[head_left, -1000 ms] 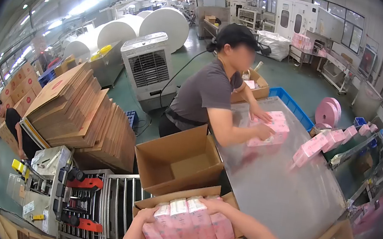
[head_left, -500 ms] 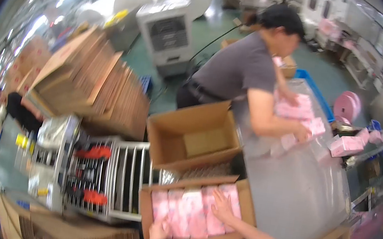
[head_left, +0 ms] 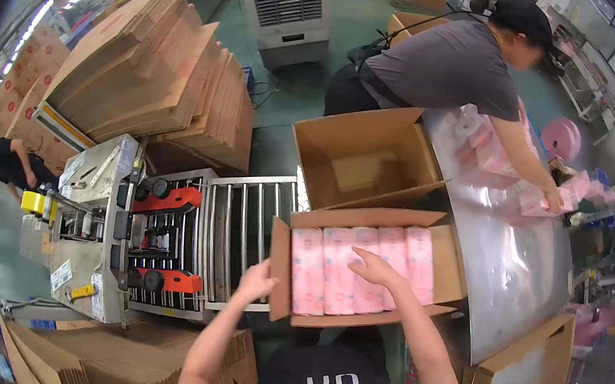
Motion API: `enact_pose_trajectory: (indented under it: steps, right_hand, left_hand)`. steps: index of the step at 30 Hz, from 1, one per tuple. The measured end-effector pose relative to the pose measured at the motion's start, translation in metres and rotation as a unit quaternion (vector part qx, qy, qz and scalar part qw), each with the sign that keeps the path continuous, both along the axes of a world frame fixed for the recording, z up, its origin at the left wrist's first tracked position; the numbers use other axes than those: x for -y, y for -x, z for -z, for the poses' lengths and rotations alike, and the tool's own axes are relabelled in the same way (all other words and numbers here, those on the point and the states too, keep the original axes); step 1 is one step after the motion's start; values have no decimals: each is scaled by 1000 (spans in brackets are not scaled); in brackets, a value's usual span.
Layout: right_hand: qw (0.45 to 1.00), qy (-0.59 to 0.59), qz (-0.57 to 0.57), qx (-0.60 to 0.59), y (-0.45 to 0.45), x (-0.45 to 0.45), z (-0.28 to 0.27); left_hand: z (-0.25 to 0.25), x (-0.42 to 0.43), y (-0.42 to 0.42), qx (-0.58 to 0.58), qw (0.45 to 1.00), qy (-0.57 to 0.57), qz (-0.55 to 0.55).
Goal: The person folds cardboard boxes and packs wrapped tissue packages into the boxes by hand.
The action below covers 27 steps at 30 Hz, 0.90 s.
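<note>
holding left hand [head_left: 256,281] loosely curled beside carton [head_left: 448,266], right hand [head_left: 381,270] loosely spread over pink packs [head_left: 306,276] sitting side-by-side inside; looking light, soft, slightly slippery, easily dented; best gripping flat-palmed at both ends.

Single head-worn view, looking forward and steeply down over the wearer's own chest at a near open carton [head_left: 371,270].
</note>
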State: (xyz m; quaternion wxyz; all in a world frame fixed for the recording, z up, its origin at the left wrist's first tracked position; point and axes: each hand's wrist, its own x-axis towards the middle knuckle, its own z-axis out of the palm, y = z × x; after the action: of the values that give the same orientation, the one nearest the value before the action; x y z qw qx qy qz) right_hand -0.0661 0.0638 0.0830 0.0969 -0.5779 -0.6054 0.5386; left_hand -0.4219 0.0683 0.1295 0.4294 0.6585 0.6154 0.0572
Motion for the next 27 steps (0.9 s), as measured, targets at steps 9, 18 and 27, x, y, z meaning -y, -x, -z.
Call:
enact_pose_trajectory:
  steps: [9, 18, 27]
  right_hand:
    - [930, -75, 301, 197, 10, 110, -36]
    - [939, -4, -344, 9, 168, 39, 7]
    - [939, -121, -230, 223, 168, -40, 27]
  left_hand:
    - [-1, -36, 149, -175, 982, 18, 68]
    - [161, -43, 181, -157, 970, -53, 177]
    - [11, -139, 47, -84, 885, -452, -75]
